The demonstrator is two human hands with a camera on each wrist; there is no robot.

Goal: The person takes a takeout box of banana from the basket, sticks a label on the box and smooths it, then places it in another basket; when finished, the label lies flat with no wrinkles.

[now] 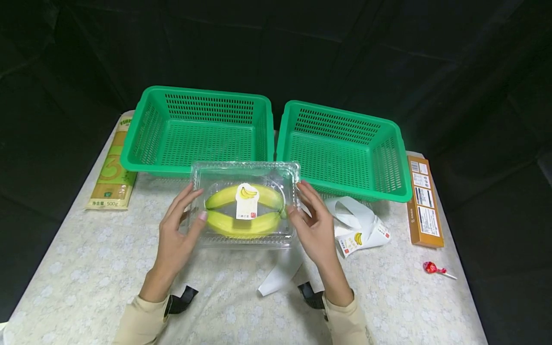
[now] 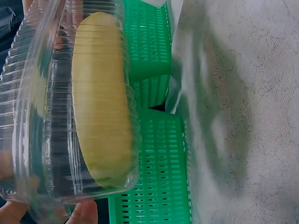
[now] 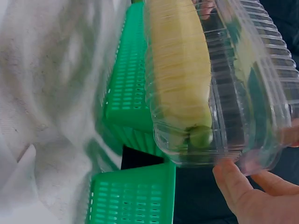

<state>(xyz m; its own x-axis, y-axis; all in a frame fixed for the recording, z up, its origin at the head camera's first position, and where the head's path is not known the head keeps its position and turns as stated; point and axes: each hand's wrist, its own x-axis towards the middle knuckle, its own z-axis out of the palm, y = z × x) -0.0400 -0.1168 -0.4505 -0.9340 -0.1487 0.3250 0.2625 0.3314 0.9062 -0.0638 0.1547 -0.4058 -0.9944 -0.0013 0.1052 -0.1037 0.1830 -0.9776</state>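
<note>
Both hands hold up a clear plastic clamshell box (image 1: 246,242) with two yellow bananas (image 1: 243,225) inside. A white label (image 1: 247,203) with a banana picture sits on its lid. My left hand (image 1: 178,235) grips the box's left end, thumb in front and fingers along the side. At the opposite end, my right hand (image 1: 316,227) grips it the same way. Both wrist views show the box raised off the table, with fingertips (image 2: 85,213) at its left end and fingers (image 3: 233,179) at its right end.
Two green baskets (image 1: 196,168) (image 1: 345,189) stand side by side behind the box. A noodle packet (image 1: 113,167) lies left, a brown box (image 1: 424,206) right, with a lollipop (image 1: 433,268) before it. A banana-printed paper strip (image 1: 364,235) lies curled by the right hand; a white strip (image 1: 280,275) lies below.
</note>
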